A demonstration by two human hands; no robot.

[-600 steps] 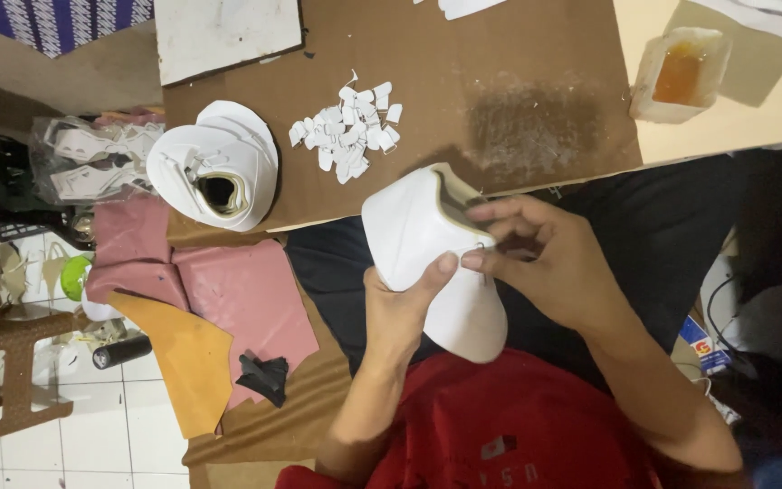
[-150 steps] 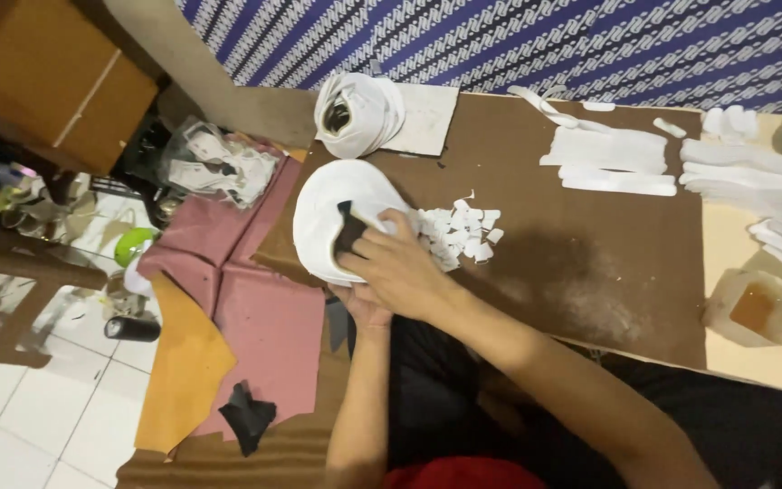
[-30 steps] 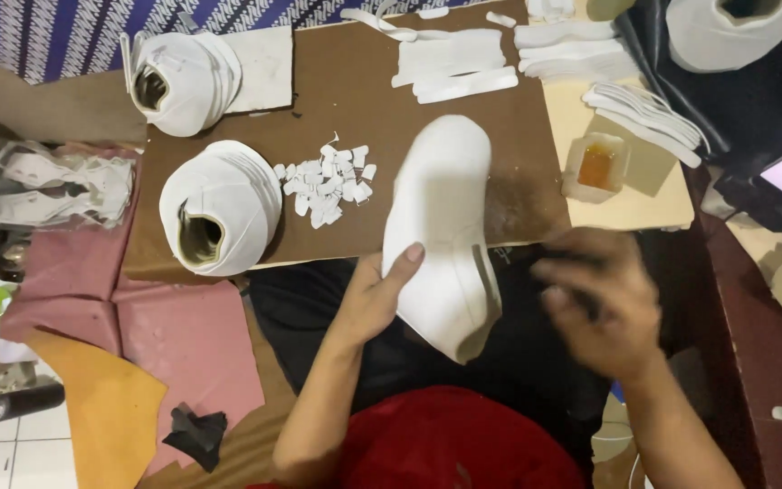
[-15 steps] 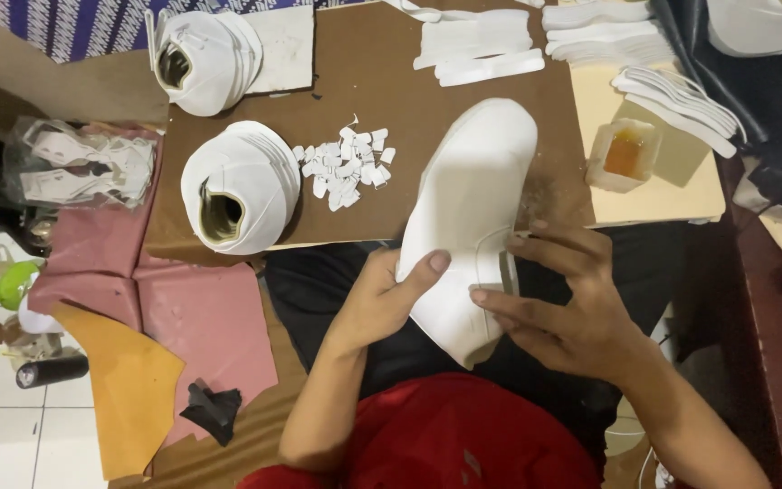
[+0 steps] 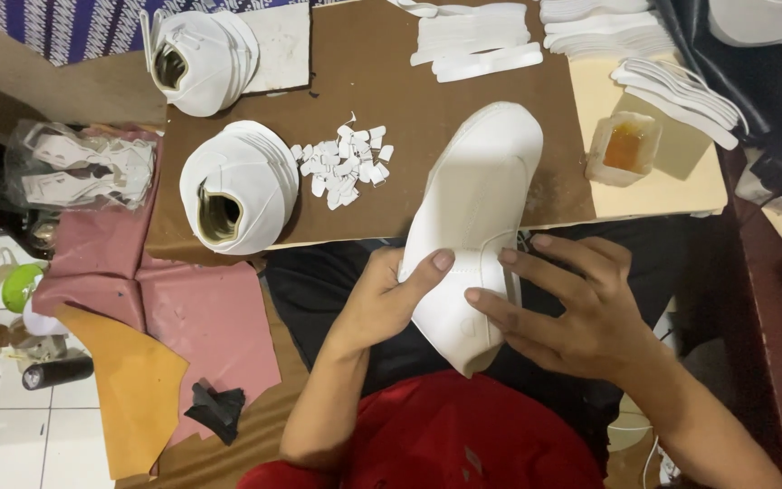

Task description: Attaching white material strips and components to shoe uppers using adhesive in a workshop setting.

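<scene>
Two stacked white uppers (image 5: 239, 188), scattered white scraps (image 5: 343, 163), amber glue tub (image 5: 624, 148).

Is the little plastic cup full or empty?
Partly full: the cup on the table holds an amber pool at its bottom, not up to the rim.

The person wears a red shirt (image 5: 445, 435), dark trousers (image 5: 319, 290), forearms bare of sleeves.

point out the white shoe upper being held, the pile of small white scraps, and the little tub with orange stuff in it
white shoe upper (image 5: 481, 199), head view, on its smooth side panel.
pile of small white scraps (image 5: 344, 163), head view, middle of the heap.
tub of orange stuff (image 5: 624, 148), head view, on the orange contents.
</scene>
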